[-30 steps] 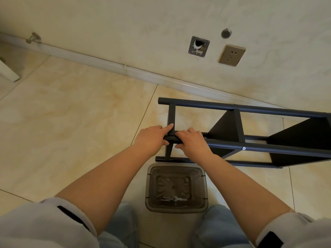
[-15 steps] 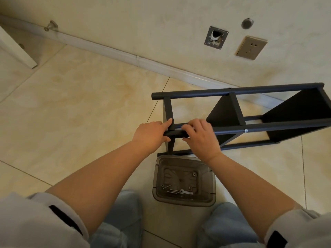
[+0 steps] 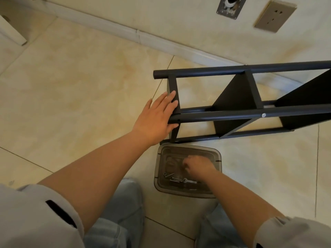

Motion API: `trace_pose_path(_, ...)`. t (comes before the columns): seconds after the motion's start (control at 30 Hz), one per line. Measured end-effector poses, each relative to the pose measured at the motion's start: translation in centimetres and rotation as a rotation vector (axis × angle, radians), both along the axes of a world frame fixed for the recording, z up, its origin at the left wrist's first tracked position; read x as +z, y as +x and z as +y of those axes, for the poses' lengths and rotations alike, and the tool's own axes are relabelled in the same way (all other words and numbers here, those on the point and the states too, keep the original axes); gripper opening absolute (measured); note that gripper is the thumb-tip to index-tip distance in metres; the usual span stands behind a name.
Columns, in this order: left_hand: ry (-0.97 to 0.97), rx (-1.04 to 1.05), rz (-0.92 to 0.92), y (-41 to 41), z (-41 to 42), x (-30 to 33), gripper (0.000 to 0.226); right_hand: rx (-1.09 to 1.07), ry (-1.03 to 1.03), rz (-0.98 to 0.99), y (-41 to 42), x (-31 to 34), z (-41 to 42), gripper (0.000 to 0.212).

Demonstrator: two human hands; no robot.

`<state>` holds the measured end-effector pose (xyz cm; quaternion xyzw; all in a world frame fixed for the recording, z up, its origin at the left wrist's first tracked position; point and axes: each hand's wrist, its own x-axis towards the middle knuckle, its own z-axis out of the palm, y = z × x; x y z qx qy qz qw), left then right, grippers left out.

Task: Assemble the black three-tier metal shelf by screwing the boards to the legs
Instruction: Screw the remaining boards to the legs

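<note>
A small see-through grey tub (image 3: 217, 158) sits on the tile floor (image 3: 71, 86), right in front of the person's knees. Inside it, near the edge closest to the person, lie a few silver screws (image 3: 169, 175) and a little metal tool (image 3: 188, 181). One screw lies a bit apart on the left side and the others lie side by side next to the tool. The right hand (image 3: 198, 166) is down inside the tub. Its fingers are curled and point at the bottom, but I cannot tell if they hold anything. No words or labels can be read on the tub or anywhere else.

The black shelf (image 3: 250, 111) lies on its side on the floor, just behind the tub and near the wall (image 3: 179, 18). Its long round legs run off to the right edge of the view. Flat black boards stand between the legs. One silver screw head (image 3: 263, 115) shows on the near top leg. A small open hole shows near the left end of that same leg.

The left hand (image 3: 155, 117) rests flat on the left end of the shelf. Its fingers are straight and spread a little, touching the end board and the leg.

On the wall are a beige plug socket (image 3: 275, 15) and a square metal plate with a hole (image 3: 231, 6).
</note>
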<state>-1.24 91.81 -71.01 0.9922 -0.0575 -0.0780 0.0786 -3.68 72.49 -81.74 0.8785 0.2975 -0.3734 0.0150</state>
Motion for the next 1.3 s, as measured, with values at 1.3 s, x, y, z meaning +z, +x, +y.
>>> trace_pose_path(1.3, -0.107, 0.010, -0.013, -1.1, -0.4, -0.8, 0.080, -0.171, 0.134, 0.242, -0.8, -1.4, 5.4, 0.019)
